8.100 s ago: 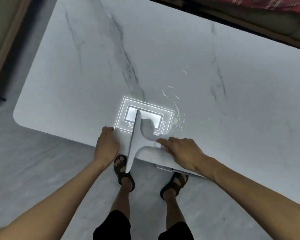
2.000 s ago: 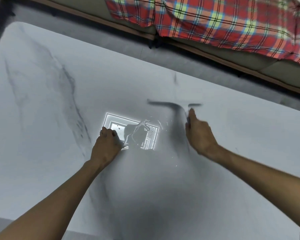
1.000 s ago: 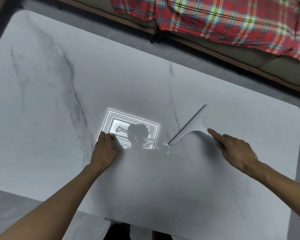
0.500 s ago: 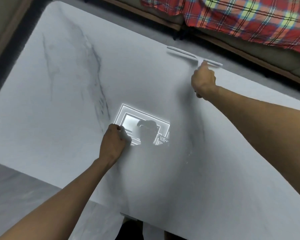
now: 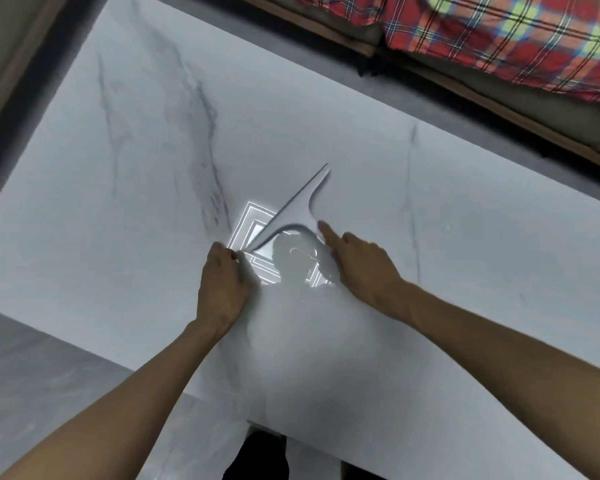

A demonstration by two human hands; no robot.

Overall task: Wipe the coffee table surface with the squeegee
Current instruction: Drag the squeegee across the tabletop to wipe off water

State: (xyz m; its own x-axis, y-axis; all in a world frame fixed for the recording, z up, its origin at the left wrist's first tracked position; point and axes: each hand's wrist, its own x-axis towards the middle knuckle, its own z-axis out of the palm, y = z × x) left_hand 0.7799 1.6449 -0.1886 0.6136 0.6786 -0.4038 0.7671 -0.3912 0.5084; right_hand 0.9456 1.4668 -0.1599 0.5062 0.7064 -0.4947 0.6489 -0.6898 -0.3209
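Observation:
A white marble coffee table [image 5: 125,188] with grey veins fills most of the head view. A pale grey squeegee [image 5: 293,211] lies blade-down on it near the middle, its blade running diagonally from lower left to upper right. My right hand [image 5: 357,265] holds its handle from the right, index finger stretched along it. My left hand [image 5: 222,282] rests as a closed fist on the tabletop, its knuckles right by the blade's lower left tip. A bright ceiling-light reflection [image 5: 257,237] shines on the surface under the squeegee.
A sofa edge with a red plaid blanket [image 5: 492,32] runs along the table's far side, across a strip of grey floor. Grey floor [image 5: 42,368] lies at the near left. The table's near edge is close to my legs.
My right hand has pulled the squeegee from the table's far edge back toward me to the middle, and the blade has turned diagonal. My left fist has stayed on the tabletop.

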